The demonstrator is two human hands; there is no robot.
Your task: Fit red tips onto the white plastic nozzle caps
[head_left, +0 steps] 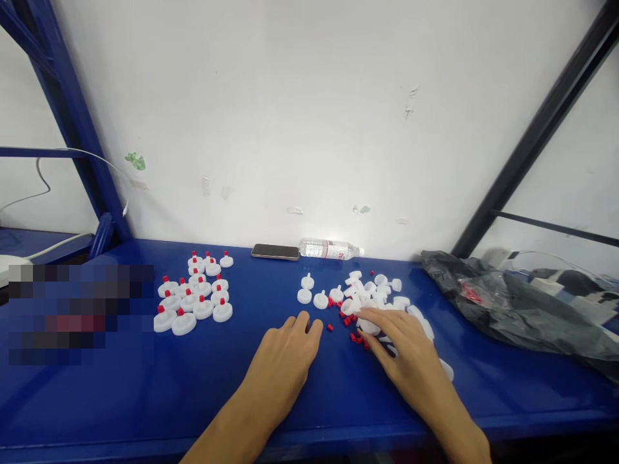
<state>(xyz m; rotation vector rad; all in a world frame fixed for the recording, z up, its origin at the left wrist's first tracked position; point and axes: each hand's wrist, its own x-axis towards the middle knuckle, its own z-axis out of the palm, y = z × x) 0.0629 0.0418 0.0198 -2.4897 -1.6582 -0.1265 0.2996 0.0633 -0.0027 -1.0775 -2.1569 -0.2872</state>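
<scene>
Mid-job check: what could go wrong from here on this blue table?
1. The small red caps lie loose beside and under the right hand, so a sweep of its fingers might scatter them.
2. A white piece lies right by the right wrist; pulling that arm back could knock it.
3. The clear bottle lies on its side and might roll toward the white heap if bumped.

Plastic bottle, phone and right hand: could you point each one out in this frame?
Plastic bottle (323,249): head view, on the middle of its body.
Phone (275,252): head view, on its dark upper face.
Right hand (407,338): head view, on the back of the hand.
</scene>
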